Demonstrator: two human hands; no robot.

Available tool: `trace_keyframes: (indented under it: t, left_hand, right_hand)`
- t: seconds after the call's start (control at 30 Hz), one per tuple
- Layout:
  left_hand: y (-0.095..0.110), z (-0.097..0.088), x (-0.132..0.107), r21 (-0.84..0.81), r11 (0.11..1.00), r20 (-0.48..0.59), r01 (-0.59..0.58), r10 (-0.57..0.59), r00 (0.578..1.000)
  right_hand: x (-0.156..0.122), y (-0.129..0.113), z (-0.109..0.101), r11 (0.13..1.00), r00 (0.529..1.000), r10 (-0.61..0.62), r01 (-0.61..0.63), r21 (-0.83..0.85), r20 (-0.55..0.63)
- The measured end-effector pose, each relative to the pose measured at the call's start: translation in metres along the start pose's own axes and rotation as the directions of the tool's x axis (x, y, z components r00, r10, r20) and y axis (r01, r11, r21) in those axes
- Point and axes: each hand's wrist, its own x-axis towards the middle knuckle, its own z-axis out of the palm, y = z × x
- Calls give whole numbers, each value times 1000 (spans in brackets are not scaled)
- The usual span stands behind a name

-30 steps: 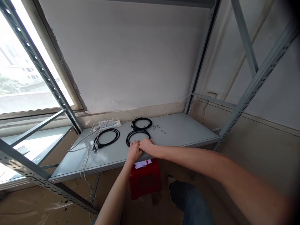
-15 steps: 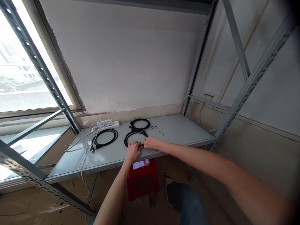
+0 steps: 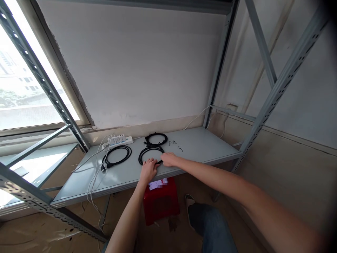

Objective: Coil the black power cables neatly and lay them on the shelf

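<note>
A coil of black cable (image 3: 147,149) lies near the front edge of the grey shelf. My left hand (image 3: 149,168) is closed on the near side of this coil, its fingers bent over the cable. Just to its right, my right hand (image 3: 170,159) is closed around the coil's right side; its fingertips are hidden. Behind lies a second black cable coil (image 3: 166,139), close to the far side of the first. Off to the left rests a third black cable coil (image 3: 131,151), its plug end toward the front.
A white power strip (image 3: 128,141) with adapters sits at the back; white cords (image 3: 92,182) hang over the front edge. Several short black ties (image 3: 180,148) lie on the shelf (image 3: 205,147). A red stool (image 3: 161,207) stands below. Metal posts (image 3: 279,93) frame both sides.
My right hand has shifted slightly away from my left hand, up the right side of the coil. My left hand stays on the near side. The view has moved a little.
</note>
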Motion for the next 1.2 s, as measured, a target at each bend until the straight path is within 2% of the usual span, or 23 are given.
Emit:
trace_keyframes:
  t: [0.1,0.2,0.27,0.37,0.4,0.43,0.47,0.53,0.6,0.67,0.77,0.93,1.0,1.1,1.2]
  left_hand:
    - [-1,1,0,4,1000,3,-1,1,1000]
    - [-1,2,1,-3,1000,2,1,-1,1000]
    - [-1,2,1,-6,1000,-4,2,-2,1000]
    - [-2,2,2,-4,1000,-3,-1,1,1000]
    - [-2,2,2,-2,1000,-1,-1,1,1000]
    - [-2,2,2,0,1000,1,0,0,1000]
    - [-2,2,2,1,1000,3,1,-1,1000]
    - [-2,2,2,-2,1000,5,0,0,1000]
    - [-2,2,1,-6,1000,-1,-9,9,1000]
    - [-2,2,1,-3,1000,-10,-17,17,1000]
    - [-3,3,0,4,1000,-18,-19,19,1000]
    - [-2,2,0,4,1000,-14,-12,12,1000]
    - [-2,2,0,1,1000,-12,-8,8,1000]
    - [-2,2,0,-1,1000,-15,-5,5,1000]
    - [-2,3,1,7,1000,-13,2,-2,1000]
  right_hand:
    - [3,15,-5,966,986,89,-120,228,142]
    - [1,27,-7,897,966,81,-177,404,245]
    - [0,31,-6,794,951,86,-245,556,297]
    - [0,31,-1,584,921,135,-372,722,365]
    - [0,30,1,544,915,153,-394,740,374]
    - [-1,27,2,548,914,169,-398,736,369]
    - [-2,24,3,584,921,182,-382,716,344]
    - [-7,18,3,740,954,189,-294,605,233]
    - [-14,13,0,921,987,139,-161,355,85]
    - [-21,10,-3,995,999,48,-48,86,0]
    - [-28,7,-8,991,999,-33,31,-132,-13]
    - [-32,4,-11,950,984,-130,88,-300,-125]
    - [-33,3,-10,927,974,-188,133,-352,-127]
    - [-30,4,-6,884,948,-294,223,-411,-119]
    - [-24,7,-2,829,903,-411,314,-464,-122]
